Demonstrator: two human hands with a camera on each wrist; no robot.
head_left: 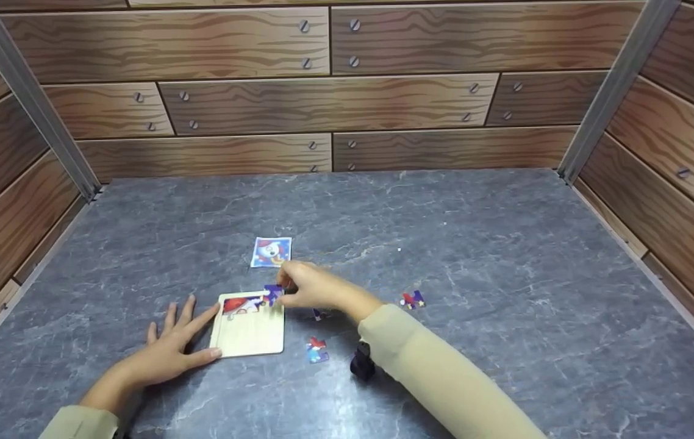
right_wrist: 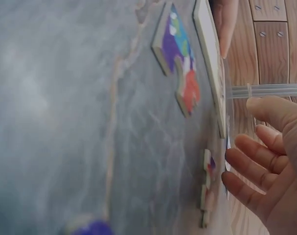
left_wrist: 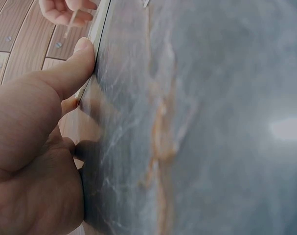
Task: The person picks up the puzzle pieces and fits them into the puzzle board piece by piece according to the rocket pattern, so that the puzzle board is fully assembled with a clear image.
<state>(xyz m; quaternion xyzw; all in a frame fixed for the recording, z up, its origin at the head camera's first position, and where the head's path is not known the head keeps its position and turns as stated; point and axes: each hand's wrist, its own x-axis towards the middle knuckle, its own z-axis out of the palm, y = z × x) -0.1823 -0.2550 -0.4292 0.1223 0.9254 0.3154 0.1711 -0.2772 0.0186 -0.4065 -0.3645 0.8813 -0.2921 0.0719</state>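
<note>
Left hand (head_left: 167, 356) lay fingers apart | tray (head_left: 248, 337) at its right held red-white puzzle part (head_left: 236, 306) | right hand (head_left: 313, 288) pinched purple piece (head_left: 272, 294)

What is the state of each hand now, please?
Left hand: open, touching the edge of the puzzle board.
Right hand: closed, pinching a purple puzzle piece.

The worktop (head_left: 493, 244) looks smooth and marbled, glossy at the bottom of the head view. The puzzle board (head_left: 249, 335) seems pale, matt wood; the puzzle piece (right_wrist: 172, 46), top of the right wrist view, has a printed face and raw wooden-looking edges. The wall (head_left: 322, 103) shows wood grain, the upper-right post (head_left: 615, 91) dull metal, the lower-right sleeve (head_left: 450, 372) matt cloth.
</note>
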